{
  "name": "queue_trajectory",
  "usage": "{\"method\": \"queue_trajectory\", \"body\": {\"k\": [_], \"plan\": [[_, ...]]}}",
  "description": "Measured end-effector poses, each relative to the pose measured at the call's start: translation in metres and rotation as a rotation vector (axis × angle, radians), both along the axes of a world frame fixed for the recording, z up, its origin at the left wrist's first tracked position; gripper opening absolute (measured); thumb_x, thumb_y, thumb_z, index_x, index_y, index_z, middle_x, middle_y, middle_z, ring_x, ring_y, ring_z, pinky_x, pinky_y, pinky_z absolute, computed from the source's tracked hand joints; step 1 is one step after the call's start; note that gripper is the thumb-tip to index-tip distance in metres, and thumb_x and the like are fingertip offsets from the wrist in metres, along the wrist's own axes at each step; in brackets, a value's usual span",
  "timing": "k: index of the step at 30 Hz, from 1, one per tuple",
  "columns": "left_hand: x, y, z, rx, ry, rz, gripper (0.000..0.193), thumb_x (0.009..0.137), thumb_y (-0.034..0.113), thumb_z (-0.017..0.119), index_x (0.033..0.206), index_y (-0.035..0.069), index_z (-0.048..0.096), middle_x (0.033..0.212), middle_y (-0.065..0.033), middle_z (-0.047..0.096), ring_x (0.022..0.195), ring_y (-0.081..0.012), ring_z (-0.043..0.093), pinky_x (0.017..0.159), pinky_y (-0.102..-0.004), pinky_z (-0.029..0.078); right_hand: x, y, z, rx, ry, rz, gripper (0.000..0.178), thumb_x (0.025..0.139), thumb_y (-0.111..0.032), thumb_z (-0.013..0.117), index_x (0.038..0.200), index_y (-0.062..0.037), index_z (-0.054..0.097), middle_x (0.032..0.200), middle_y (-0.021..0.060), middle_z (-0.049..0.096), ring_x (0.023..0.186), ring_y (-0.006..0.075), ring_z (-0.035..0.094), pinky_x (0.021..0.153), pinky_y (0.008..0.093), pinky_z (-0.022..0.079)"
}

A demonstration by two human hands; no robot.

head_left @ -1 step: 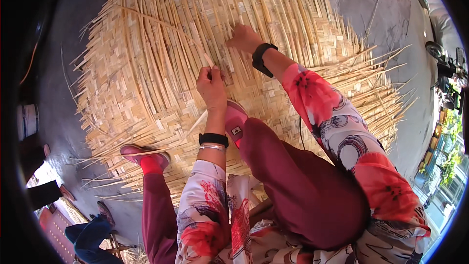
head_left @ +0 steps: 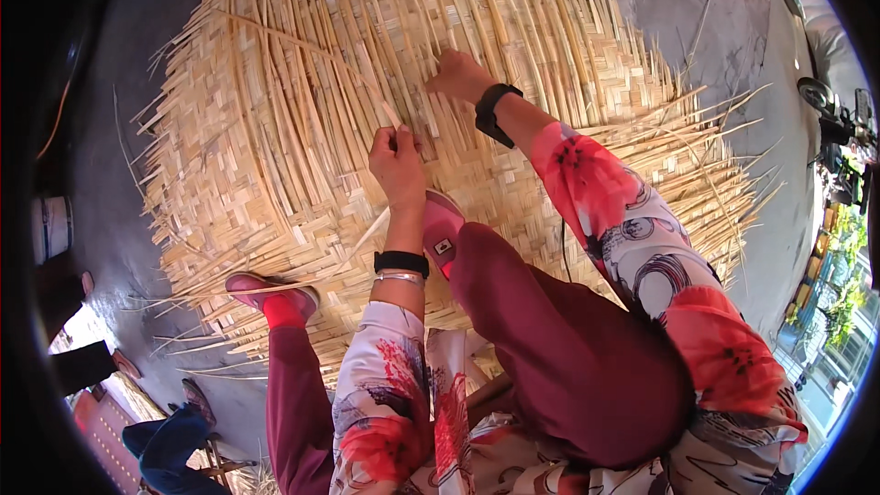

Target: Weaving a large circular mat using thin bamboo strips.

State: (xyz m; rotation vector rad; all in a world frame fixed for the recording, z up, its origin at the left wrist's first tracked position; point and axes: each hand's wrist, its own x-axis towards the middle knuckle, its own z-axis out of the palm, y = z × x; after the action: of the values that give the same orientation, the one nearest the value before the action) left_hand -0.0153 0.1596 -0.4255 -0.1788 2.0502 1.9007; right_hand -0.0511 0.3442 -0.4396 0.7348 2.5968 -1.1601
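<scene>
A large woven bamboo mat lies on the floor beneath my hands, its long loose strips fanning out past the weave. My left hand pinches a bamboo strip that slants from the mat's upper left down to my fingers; a pale piece sticks out below the hand. Farther forward and to the right, my right hand is closed low over the upright strips. Its fingertips are hidden, so what they grip cannot be made out.
My pink shoes rest on the mat, one beside my left wrist. Loose strip ends jut over the grey floor at the right. Other people's legs show at the lower left. A parked motorbike stands at the right rim.
My right hand has shifted very slightly down and to the right. My left hand and the mat look the same.
</scene>
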Motion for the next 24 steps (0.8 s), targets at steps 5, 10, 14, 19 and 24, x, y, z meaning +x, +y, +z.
{"method": "queue_trajectory", "body": {"k": [5,10,14,19,24], "plan": [[0.004,0.004,-0.009,0.021,-0.116,0.013,0.012,0.091,0.006,0.054,0.082,-0.002,0.055,0.069,-0.0056,0.060,0.062,-0.0095,0.057,0.058,-0.0257,0.046,0.016,0.013,0.012,-0.403,-0.121,0.011,0.030,0.073,-0.022,0.073,0.085,0.0009,0.059,0.082,0.0116,0.063,0.079,0.0202,0.063,0.068,0.0325,0.051],[0.012,0.017,-0.027,-0.094,0.196,-0.149,0.013,0.088,-0.001,0.050,0.097,-0.002,0.059,0.080,-0.0155,0.065,0.073,-0.0251,0.064,0.067,-0.0305,0.049,0.051,0.014,0.030,-0.795,-0.049,-0.060,0.025,0.081,-0.025,0.073,0.093,-0.0052,0.063,0.087,0.0019,0.062,0.086,0.0137,0.061,0.077,0.0282,0.049],[-0.002,0.016,-0.035,-0.240,0.503,-0.536,0.025,0.084,-0.004,0.051,0.106,0.001,0.062,0.081,-0.0212,0.061,0.079,-0.0397,0.062,0.073,-0.0365,0.050,0.054,0.021,0.038,-0.865,-0.079,-0.125,0.018,0.083,-0.023,0.071,0.088,-0.0080,0.062,0.086,0.0005,0.061,0.087,0.0098,0.058,0.076,0.0286,0.047],[-0.030,-0.007,-0.021,-0.648,0.039,-0.777,0.010,0.080,0.012,0.065,0.086,0.005,0.066,0.081,-0.0146,0.063,0.078,-0.0336,0.063,0.071,-0.0420,0.049,0.108,0.050,0.049,-1.006,0.395,-0.691,0.033,0.090,-0.009,0.058,0.123,-0.0083,0.057,0.099,0.0005,0.057,0.094,0.0135,0.057,0.083,0.0345,0.051],[-0.015,0.006,-0.018,-0.863,0.372,-1.084,0.019,0.068,0.023,0.074,0.076,0.007,0.067,0.081,-0.0149,0.065,0.081,-0.0327,0.064,0.069,-0.0432,0.051,0.186,0.004,0.020,-0.541,0.385,-0.885,0.027,0.089,0.001,0.055,0.115,-0.0017,0.061,0.085,0.0013,0.057,0.072,0.0097,0.058,0.072,0.0256,0.053]]}}
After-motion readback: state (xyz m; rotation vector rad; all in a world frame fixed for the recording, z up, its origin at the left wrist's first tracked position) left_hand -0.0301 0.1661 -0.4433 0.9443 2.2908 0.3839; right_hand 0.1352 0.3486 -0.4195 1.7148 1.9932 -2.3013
